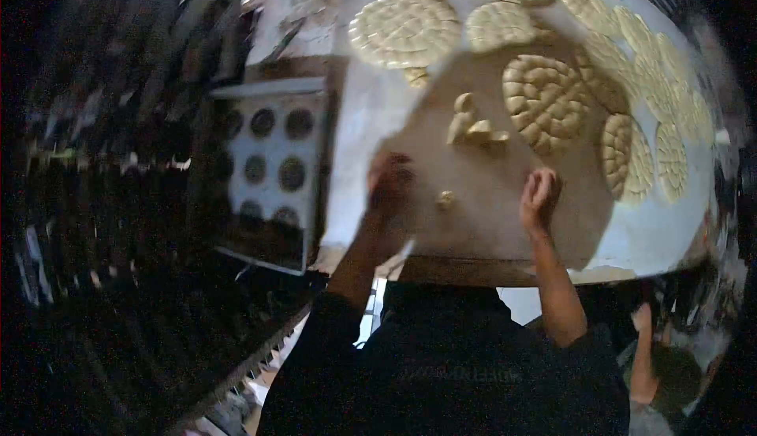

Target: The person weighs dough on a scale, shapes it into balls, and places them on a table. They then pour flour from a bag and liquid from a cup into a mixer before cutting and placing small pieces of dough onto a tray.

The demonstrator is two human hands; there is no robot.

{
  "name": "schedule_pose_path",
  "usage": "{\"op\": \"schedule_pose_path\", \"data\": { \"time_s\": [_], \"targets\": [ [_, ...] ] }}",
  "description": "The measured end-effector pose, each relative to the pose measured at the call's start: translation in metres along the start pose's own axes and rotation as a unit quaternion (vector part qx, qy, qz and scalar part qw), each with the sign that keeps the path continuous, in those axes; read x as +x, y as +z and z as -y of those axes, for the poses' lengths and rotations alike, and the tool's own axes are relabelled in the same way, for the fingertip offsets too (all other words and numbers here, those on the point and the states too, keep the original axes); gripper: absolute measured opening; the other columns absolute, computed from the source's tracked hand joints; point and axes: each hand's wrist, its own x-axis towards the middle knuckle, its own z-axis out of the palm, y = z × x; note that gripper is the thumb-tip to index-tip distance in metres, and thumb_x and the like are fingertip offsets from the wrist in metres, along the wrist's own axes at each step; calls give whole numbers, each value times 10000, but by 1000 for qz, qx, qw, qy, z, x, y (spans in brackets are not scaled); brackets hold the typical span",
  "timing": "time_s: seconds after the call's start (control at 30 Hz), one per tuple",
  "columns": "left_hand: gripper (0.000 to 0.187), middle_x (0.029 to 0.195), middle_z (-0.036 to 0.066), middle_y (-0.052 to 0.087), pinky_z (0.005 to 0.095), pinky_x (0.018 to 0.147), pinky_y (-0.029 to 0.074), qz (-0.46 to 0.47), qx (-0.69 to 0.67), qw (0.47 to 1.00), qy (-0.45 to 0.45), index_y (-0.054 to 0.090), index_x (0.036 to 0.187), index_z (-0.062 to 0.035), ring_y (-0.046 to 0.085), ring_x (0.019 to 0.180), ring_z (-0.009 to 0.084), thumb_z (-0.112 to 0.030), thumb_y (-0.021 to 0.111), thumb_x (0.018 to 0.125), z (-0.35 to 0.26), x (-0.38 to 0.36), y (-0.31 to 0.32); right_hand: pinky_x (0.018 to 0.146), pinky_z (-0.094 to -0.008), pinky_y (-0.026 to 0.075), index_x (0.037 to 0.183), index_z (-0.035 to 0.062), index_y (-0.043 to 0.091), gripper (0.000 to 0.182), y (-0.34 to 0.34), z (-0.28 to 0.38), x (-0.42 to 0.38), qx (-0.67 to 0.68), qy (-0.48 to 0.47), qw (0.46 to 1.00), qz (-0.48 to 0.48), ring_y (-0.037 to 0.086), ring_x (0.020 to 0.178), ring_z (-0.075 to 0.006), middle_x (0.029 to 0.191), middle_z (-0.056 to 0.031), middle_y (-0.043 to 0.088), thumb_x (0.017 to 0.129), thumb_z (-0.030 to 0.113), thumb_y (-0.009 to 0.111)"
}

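Leaning over the table [489, 255]: left hand [390, 184] blurred, fingers' spread impossible to tell; right hand [540, 194] curling fingers narrowly, empty, beside a dough bit [446, 198], keeping patterned rounds [546, 101] untouched at the rim.

Bare floured board [481, 223] lies open between both hands, hemmed by patterned dough rounds [544, 101] ahead and small dough scraps [473, 127].

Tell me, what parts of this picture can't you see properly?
- Left hand, head view: smeared by motion blur, so its fingers and whatever it may hold cannot be told.
- Right hand: curled with its back to the camera, hiding its grip.
- Patterned dough rounds: the topmost are cut off by the upper edge.
- Tray with dark round holes: blurred and dim.
- Left of the picture: too dark.
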Motion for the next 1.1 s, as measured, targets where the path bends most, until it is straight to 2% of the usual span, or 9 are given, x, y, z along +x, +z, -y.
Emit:
{"op": "schedule_pose_path", "data": {
  "time_s": [0.1, 0.17, 0.27, 0.43, 0.63, 0.67, 0.8, 0.97, 1.1],
  "targets": [
    [256, 1075, 182, 615, 417, 875, 476, 89, 199, 956, 198, 581, 1119, -20, 591, 1004, 345, -162, 575, 907, -13, -69, -23, 830, -459, 390, 829, 33, 547, 116, -15, -2, -47, -9, -146, 989, 10, 537, 918, -335, 913, -157, 578, 870, 141, 542],
    [304, 1076, 192, 612, 434, 916, 465, 50, 458, 811, 360, 567, 1164, -7, 582, 1031, 371, -138, 589, 891, -8, -100, -56, 813, -421, 446, 799, 5, 594, 173, -51, -11, -44, -10, 11, 982, 190, 572, 938, -344, 937, -164, 609, 870, 159, 555],
    [330, 1034, 202, 624, 475, 930, 454, 10, 349, 908, 233, 561, 1190, -4, 578, 1031, 392, -156, 593, 898, -51, -142, -115, 738, -398, 489, 837, -17, 633, 226, -61, 21, -21, -97, 202, 921, 318, 612, 879, -352, 967, -186, 628, 890, 189, 554],
    [567, 1081, 240, 628, 537, 914, 442, -91, 457, 878, 111, 401, 1365, 4, 619, 952, 422, -259, 581, 896, -110, -159, -219, 816, -379, 561, 1123, -24, 594, 255, 16, 242, -41, 282, 133, 822, 477, 623, 951, -219, 1140, -148, 604, 935, 148, 590],
    [939, 1039, 196, 680, 507, 865, 445, -24, 610, 791, 41, 167, 1495, -36, 634, 884, 426, -259, 718, 768, -79, -151, -246, 919, -411, 491, 1106, 56, 594, 345, 122, 399, -47, 284, -335, 830, 344, 591, 1075, -326, 1114, -150, 608, 827, 233, 693],
    [905, 1069, 259, 650, 569, 933, 404, 58, 603, 791, -85, 118, 1481, 4, 636, 941, 438, -330, 651, 830, -110, -147, -241, 937, -435, 481, 1089, 63, 606, 330, 132, 391, -51, 264, -382, 836, 293, 574, 1099, -334, 1127, -144, 600, 817, 229, 694],
    [920, 1157, 254, 614, 499, 868, 495, -11, 537, 832, 137, 152, 1473, -31, 627, 980, 435, -293, 724, 801, -109, -139, -244, 898, -481, 484, 1008, 55, 629, 256, 110, 323, -43, 218, -412, 873, 147, 563, 1076, -343, 1082, -130, 593, 799, 192, 688],
    [560, 1132, 217, 617, 392, 838, 531, 32, 375, 886, 270, 482, 1279, -4, 658, 959, 330, -198, 735, 819, -165, -55, -112, 608, -419, 465, 821, 14, 605, 104, 34, 161, -18, 81, -198, 977, 9, 569, 687, -305, 746, -140, 552, 780, 100, 647],
    [427, 1095, 180, 623, 409, 833, 517, 162, 322, 921, 147, 579, 1164, 0, 627, 976, 307, -314, 660, 886, -132, 57, 37, 569, -419, 470, 806, -4, 599, 84, 11, 61, -19, 112, -27, 993, 7, 561, 614, -321, 740, -165, 548, 790, 77, 608]
  ]
}}
